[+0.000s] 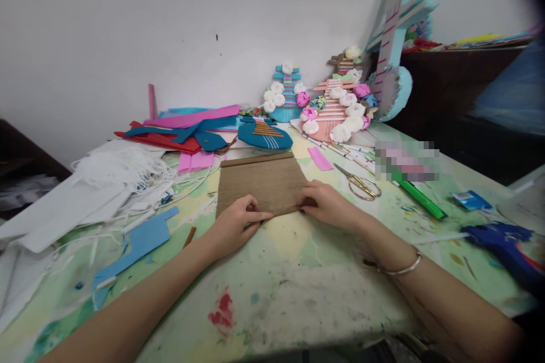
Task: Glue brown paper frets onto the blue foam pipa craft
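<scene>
A brown sheet of crinkled paper [259, 184] lies on the painted table [272, 272], its far edge folded or rolled over. My left hand [240, 221] rests at its near left edge, fingers curled and the index finger stretched along the edge. At the near right corner, my right hand [323, 203] has its fingers closed on the paper. Gold-handled scissors [364, 187] lie to the right of the sheet, with a pink paper piece [319, 159] beyond them.
White string [123, 167], white boards and a blue cutout [147, 241] lie at left. Decorated instrument shapes [338, 108] stand along the wall. At right are a green cutter [421, 195] and a blue glue gun [506, 244].
</scene>
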`<state>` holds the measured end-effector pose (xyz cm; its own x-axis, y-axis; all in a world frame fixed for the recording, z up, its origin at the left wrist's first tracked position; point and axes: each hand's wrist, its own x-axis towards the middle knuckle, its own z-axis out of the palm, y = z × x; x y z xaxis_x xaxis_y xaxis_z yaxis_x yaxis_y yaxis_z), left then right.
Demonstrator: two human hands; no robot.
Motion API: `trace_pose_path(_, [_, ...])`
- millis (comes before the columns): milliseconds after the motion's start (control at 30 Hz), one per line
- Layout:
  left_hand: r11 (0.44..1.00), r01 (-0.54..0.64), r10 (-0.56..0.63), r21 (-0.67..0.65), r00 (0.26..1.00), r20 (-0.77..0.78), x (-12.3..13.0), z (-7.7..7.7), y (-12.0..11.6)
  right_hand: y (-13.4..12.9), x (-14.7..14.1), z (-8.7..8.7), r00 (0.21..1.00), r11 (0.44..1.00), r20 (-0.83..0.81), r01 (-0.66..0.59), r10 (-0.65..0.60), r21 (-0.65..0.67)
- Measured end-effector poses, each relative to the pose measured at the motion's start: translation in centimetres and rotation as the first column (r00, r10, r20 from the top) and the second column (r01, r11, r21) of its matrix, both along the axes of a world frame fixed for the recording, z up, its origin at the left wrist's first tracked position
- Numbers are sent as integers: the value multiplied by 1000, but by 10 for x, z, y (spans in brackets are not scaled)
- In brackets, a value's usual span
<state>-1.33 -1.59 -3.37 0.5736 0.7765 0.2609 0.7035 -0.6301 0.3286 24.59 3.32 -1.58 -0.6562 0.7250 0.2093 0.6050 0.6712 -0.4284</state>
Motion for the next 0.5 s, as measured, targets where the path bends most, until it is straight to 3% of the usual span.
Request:
trace_pose_path(133, [1000, 12, -12, -13, 1000, -9, -1, 2, 0, 19, 26, 0, 992, 973, 43, 123, -117, -197])
trace_pose_path(500, [999, 31, -31, -9, 1000, -5, -3, 1, 0, 22, 35, 4, 981, 940, 124, 183, -153, -289])
